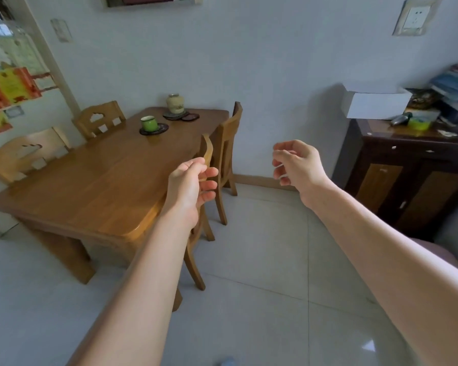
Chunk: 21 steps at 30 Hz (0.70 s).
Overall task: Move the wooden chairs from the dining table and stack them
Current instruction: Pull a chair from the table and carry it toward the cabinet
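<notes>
A wooden dining table (95,180) stands left of centre. Two wooden chairs are tucked in on its right side: a near chair (208,149) and a far chair (229,130). Two more chairs stand on its left side, a near one (24,157) and a far one (99,120). My left hand (191,186) is in front of the near right chair's backrest, fingers curled and apart, holding nothing. My right hand (296,165) hovers in the air to the right of both right-side chairs, fingers loosely curled, empty.
On the table sit a green mug (149,123) on a coaster and a ceramic jar (175,103). A dark wooden cabinet (407,180) with a white box (373,103) and clutter stands at the right. Pale floor tiles (262,260) lie between table and cabinet.
</notes>
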Tool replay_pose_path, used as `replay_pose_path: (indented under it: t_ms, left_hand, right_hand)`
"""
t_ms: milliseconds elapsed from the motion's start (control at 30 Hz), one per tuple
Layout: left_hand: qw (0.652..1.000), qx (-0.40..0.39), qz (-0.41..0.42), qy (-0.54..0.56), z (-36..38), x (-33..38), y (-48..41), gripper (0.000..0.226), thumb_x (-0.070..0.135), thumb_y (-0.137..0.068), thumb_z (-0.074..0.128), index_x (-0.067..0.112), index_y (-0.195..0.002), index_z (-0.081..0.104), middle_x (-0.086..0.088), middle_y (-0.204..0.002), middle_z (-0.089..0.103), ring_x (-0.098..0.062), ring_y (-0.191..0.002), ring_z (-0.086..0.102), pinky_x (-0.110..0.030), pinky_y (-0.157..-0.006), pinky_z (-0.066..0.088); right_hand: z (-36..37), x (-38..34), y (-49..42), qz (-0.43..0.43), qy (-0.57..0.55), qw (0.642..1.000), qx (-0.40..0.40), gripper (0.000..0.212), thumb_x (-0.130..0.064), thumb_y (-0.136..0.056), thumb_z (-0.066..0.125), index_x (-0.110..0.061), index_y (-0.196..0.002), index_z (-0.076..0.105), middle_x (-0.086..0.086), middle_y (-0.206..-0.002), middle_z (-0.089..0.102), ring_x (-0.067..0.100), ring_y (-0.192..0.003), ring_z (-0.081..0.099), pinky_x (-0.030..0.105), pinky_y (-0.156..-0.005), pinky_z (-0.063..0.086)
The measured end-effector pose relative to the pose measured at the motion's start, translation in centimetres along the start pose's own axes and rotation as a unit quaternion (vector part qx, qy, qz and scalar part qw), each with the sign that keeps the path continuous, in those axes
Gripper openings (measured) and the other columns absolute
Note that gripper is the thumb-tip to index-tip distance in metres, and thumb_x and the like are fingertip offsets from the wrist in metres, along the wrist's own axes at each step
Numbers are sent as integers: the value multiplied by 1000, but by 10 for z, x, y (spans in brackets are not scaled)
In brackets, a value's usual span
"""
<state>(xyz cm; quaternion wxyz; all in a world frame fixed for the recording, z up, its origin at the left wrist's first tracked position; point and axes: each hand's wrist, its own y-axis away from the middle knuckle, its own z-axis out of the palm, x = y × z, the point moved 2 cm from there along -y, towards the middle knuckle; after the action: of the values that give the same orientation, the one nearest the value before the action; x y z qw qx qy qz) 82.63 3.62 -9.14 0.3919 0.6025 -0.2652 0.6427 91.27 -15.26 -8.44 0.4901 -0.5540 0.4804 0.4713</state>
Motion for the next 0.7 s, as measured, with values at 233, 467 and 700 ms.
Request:
replay_pose_path:
  t_ms: [233,467,700]
  left_hand:
    - [1000,-21,3,14,33,10,-98,14,21,-97,52,26,-102,65,7,-69,74,-10,-62,64,-25,-57,55]
    - [999,-46,1,13,62,28,-212,15,21,-97,52,25,-104,64,3,-76,76,-13,-64,65,-26,-57,55]
    - [997,-76,-12,13,91,28,-303,18,16,-96,50,21,-107,63,3,-71,75,-12,-59,63,-26,-53,53]
  right_hand:
    - [9,8,-99,3,-7,1000,26,14,-6,-92,53,-9,-100,63,4,-71,59,15,-47,55,20,-42,42]
    - [48,3,-205,9,1,1000,26,14,-5,-91,53,-9,-99,63,5,-72,59,15,-47,55,22,-42,42]
    - [73,8,-295,18,4,999,30,16,-5,-90,52,-9,-100,64,4,-72,59,14,-46,54,23,-45,43]
